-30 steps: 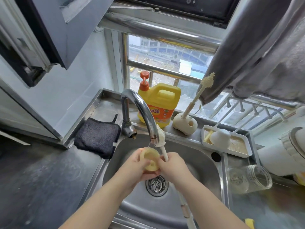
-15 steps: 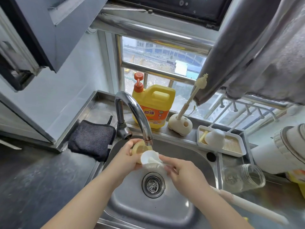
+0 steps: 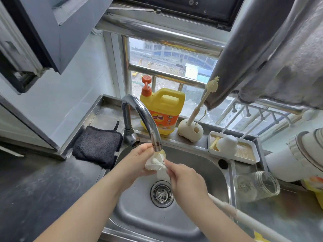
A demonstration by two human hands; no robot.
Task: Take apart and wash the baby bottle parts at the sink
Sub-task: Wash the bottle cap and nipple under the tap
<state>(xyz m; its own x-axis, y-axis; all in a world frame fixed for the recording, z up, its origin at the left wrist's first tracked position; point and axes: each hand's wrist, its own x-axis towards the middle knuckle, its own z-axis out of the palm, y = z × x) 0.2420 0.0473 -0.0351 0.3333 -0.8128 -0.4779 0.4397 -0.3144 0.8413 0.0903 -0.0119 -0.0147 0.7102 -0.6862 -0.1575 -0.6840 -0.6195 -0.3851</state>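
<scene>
Frame centre: left hand (image 3: 138, 161) grips one bottle collar (image 3: 161, 153); right hand (image 3: 187, 179) grips one sponge brush (image 3: 155, 162) under one faucet (image 3: 139, 116); one glass bottle (image 3: 257, 187) lower right.

The sink (image 3: 201, 165) and the tap (image 3: 139, 116) are bare silver steel. The drain strainer (image 3: 162, 193) is silver with a pattern of small dark holes. The soap jug (image 3: 163, 110) is yellow, with an orange label bearing white characters and an orange pump. The cloth (image 3: 97, 145) left of the tap is black. The brush holder (image 3: 190, 131) and its bristled brush (image 3: 210, 86) are cream. The tray (image 3: 251, 159) is white with a tan, finely ribbed floor. The jar (image 3: 257, 186) is clear. The brush head (image 3: 155, 161) under the tap is white; the part behind it shows pale yellow. The hanging towel (image 3: 279, 55) is grey.
</scene>
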